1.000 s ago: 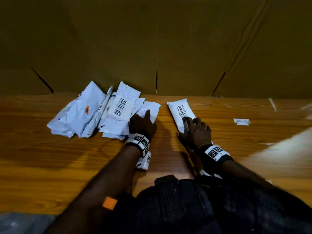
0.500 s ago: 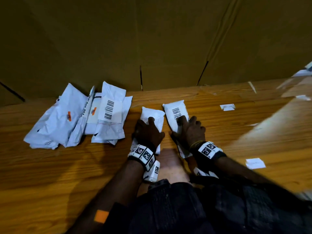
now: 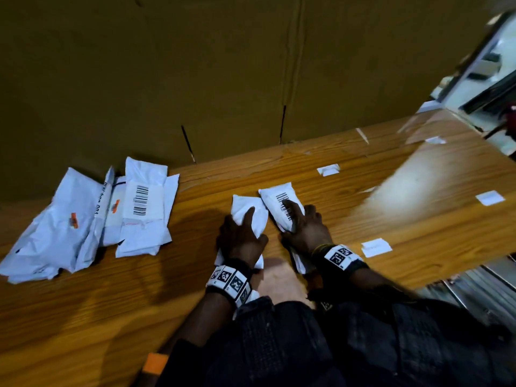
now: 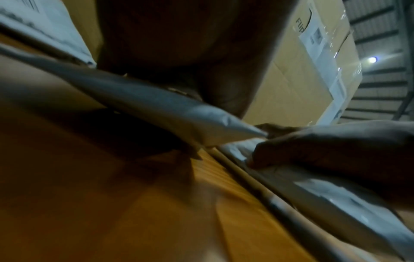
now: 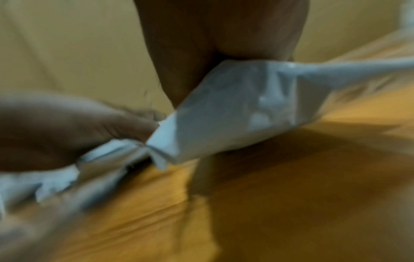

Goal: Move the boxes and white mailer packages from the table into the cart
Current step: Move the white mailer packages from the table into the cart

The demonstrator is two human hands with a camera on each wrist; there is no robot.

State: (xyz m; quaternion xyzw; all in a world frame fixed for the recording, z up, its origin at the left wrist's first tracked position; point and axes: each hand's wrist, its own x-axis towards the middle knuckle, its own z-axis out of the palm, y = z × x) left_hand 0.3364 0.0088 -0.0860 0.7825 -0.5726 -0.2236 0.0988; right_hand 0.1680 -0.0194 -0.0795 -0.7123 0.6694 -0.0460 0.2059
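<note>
Right of the mailer pile on the bench, we hold two mailers side by side, long axes pointing away: left grip clasps the plain mailer, right grip the barcoded mailer.

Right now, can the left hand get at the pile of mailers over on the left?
Probably not yet: the left hand grips a plain mailer, though bare table leads to the pile.

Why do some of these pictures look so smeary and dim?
Head view: dim and wide-angle, a bright patch on the table. Left wrist: dark, the plain mailer soft. Right wrist: motion blur smears the barcoded mailer.
</note>
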